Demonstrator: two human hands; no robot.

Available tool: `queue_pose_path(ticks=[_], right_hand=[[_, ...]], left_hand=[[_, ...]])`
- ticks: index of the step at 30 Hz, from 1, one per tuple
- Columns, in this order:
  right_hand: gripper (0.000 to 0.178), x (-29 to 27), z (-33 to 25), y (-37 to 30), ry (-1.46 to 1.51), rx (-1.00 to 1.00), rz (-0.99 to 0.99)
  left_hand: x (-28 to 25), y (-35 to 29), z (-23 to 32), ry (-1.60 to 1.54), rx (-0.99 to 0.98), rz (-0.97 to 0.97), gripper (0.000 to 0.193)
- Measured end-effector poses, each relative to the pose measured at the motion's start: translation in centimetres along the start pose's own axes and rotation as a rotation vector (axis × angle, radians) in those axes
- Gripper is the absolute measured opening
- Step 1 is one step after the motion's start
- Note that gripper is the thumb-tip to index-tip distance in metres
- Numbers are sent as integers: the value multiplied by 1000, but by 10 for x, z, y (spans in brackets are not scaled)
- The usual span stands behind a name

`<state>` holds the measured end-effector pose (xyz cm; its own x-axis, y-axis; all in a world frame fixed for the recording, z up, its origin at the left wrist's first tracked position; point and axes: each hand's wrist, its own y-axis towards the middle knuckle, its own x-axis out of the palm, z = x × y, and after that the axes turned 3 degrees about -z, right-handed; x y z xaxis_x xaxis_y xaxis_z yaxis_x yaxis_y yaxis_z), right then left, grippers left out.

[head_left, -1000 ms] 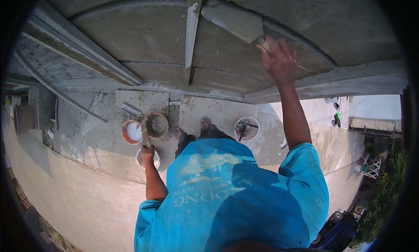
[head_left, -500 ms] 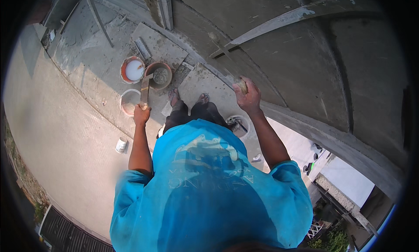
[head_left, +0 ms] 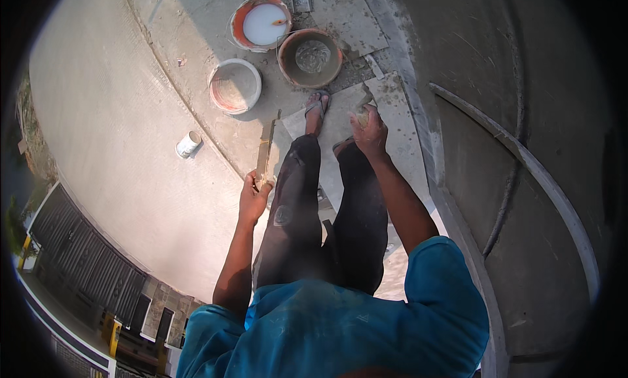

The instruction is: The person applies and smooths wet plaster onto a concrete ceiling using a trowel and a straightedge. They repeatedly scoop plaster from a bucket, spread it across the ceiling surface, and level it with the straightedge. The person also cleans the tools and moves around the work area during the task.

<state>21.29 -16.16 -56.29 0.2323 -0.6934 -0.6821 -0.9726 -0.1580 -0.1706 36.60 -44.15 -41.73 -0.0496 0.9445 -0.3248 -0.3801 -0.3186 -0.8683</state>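
Observation:
My left hand (head_left: pixel 254 196) is closed round the near end of a narrow flat board-like tool (head_left: pixel 265 149), which points away from me beside my left leg. Its exact kind is hard to make out. My right hand (head_left: pixel 370 131) grips a small mortar-smeared tool (head_left: pixel 361 110) with a grey tip, perhaps a trowel; my fingers cover most of it. Beyond my hands stands an orange bucket with grey mortar (head_left: pixel 312 56). Next to it is an orange bucket of whitish liquid (head_left: pixel 263 25), with a small orange-brown thing at its surface. A pale bucket (head_left: pixel 235 87) stands nearer on the left.
A plastered grey wall (head_left: pixel 471 116) rises on my right, with a curved raised strip (head_left: pixel 549 175) on it. My sandalled feet (head_left: pixel 317 103) are by a mortar-spattered board (head_left: pixel 386 110). A white can (head_left: pixel 189 144) lies on the pavement at left.
My view has turned, so the buckets are larger and the wall sits farther right. My right hand has come away from beside the wall; both hands keep their tools.

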Motion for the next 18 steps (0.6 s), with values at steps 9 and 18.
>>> queue_pose_path(ticks=[9, 18], right_hand=[[48, 98, 59, 58, -228, 329, -381], [87, 121, 29, 84, -161, 543, -668]], left_hand=[[33, 81, 1, -207, -56, -90, 45], [37, 95, 1, -316, -151, -160, 23]])
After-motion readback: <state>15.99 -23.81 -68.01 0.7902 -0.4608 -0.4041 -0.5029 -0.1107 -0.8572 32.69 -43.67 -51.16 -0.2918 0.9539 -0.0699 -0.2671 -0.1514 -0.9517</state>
